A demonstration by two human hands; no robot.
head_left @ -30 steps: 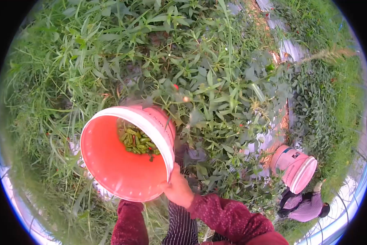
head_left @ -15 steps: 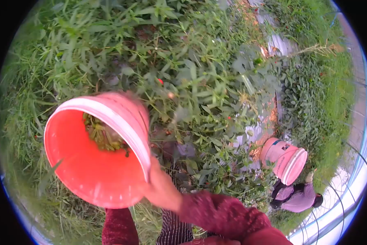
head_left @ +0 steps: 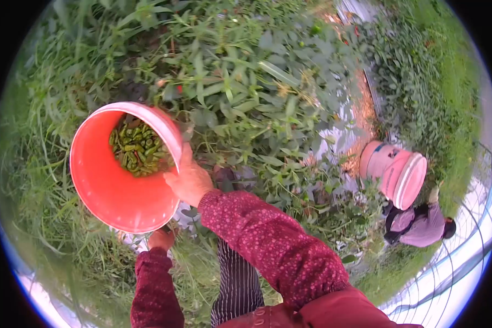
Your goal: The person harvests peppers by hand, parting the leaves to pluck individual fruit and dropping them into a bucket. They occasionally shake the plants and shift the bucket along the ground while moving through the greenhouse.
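Observation:
A red bucket [head_left: 128, 205] hangs tilted at the left, its mouth facing me. Green peppers [head_left: 138, 146] lie in a heap inside it. My right hand [head_left: 190, 177] grips the bucket's rim on the right side, with the thumb over the edge. Just below the lower rim is my left hand [head_left: 161, 239], its fingers curled and partly hidden, so what they hold cannot be made out.
Leafy plants [head_left: 229, 93] with a few red fruits surround the bucket. A pink bucket [head_left: 385, 169] is at the right, above another person [head_left: 423, 225] bending down. Strips of pale ground sheet [head_left: 330, 143] run between the rows.
The red bucket has moved up a little and more of the peppers show. My left hand, hidden before, now appears below the rim. The pink bucket and other person sit higher in view.

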